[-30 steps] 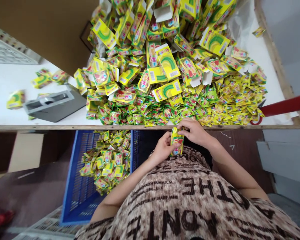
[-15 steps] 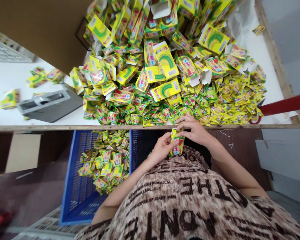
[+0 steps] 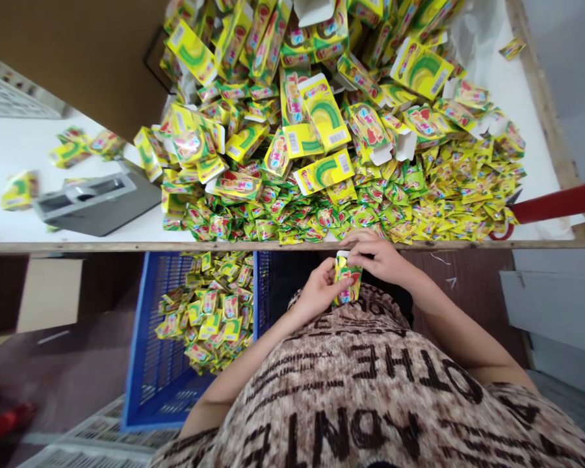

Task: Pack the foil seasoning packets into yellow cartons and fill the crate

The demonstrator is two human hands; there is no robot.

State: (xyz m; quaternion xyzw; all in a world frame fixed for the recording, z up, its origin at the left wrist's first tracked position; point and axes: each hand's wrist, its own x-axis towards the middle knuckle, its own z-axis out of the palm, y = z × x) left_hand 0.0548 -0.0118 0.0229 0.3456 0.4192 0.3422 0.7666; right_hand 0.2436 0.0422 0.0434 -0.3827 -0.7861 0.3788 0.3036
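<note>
A small yellow and green carton with red fruit pictures stands upright just below the table edge, close to my body. My left hand is closed around its left side, thumb across the front. At the carton's white-flapped top, my right hand has its thumb and bent fingers pressed against the rim; whether a sachet is between them is hidden. Beyond my hands, small green and yellow sachets are heaped along the table's front. Behind them lies a pile of similar cartons, some with open white flaps.
Left of my legs stands a blue plastic crate with many filled-looking packs inside. A grey tape-dispenser-like holder rests on the table's left. Red-handled scissors lie at the right, near a red bar. A wooden strip edges the table.
The view has shifted slightly. My left hand keeps its hold on the carton, while my right fingers have moved a little lower at its top.
</note>
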